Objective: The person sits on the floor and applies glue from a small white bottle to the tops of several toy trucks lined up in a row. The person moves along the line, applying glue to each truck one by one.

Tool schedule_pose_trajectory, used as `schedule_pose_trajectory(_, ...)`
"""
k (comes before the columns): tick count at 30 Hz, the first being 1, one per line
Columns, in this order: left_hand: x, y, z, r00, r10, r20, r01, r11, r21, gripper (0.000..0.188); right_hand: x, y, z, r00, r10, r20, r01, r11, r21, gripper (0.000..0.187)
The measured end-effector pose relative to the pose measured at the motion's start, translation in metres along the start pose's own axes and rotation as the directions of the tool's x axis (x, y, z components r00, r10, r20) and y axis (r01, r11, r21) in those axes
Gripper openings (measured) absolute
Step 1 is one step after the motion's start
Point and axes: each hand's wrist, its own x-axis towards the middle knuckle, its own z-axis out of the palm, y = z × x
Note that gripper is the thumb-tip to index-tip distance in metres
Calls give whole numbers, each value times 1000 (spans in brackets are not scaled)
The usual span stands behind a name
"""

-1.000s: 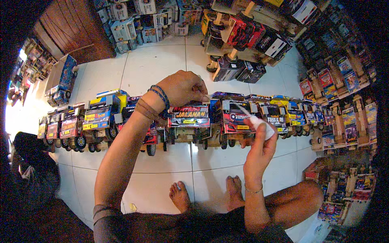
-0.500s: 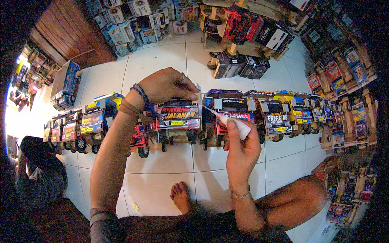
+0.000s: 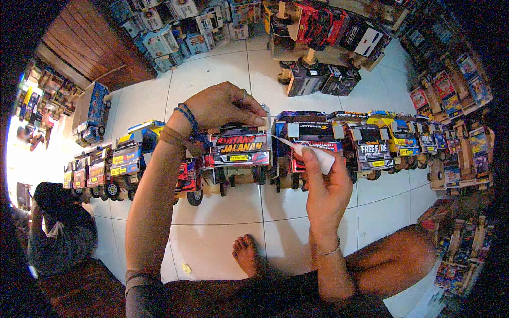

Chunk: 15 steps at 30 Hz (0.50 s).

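Observation:
My left hand (image 3: 225, 108) reaches over a toy truck (image 3: 239, 149) with a red and black front. Its thumb and fingers pinch a small pale block, mostly covered by the fingertips, at the truck's upper right front corner. In my right hand (image 3: 327, 199) is a white squeeze bottle (image 3: 319, 160) with a long thin nozzle. The bottle is tilted, and its nozzle tip points up and left to that same corner, just below my left fingertips. Whether the tip touches cannot be made out. Behind the bottle stands a dark toy truck (image 3: 307, 119) with pale square blocks at its front corners.
More toy trucks (image 3: 371, 153) continue the row on both sides. Stacked box-like trucks (image 3: 313, 79) stand farther back, others along the right. A wooden door (image 3: 90, 42) is at upper left. Another person (image 3: 61, 233) sits at left. My bare foot (image 3: 247, 254) rests on the tiled floor.
The whole view has shifted slightly, so everything sits a little farther right. Both hands, the bottle and the truck keep nearly the same places relative to each other.

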Motion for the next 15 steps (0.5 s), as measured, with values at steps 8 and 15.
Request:
schedule_pose_trajectory(8,0,5,-1,999,-45,13,46,999,-7,36,1,3,0,1000,-19,5,19,999,44,18)
schedule_pose_trajectory(15,0,7,-3,998,-56,28,56,998,-23,35,2,4,0,1000,-14,7,13,999,34,20)
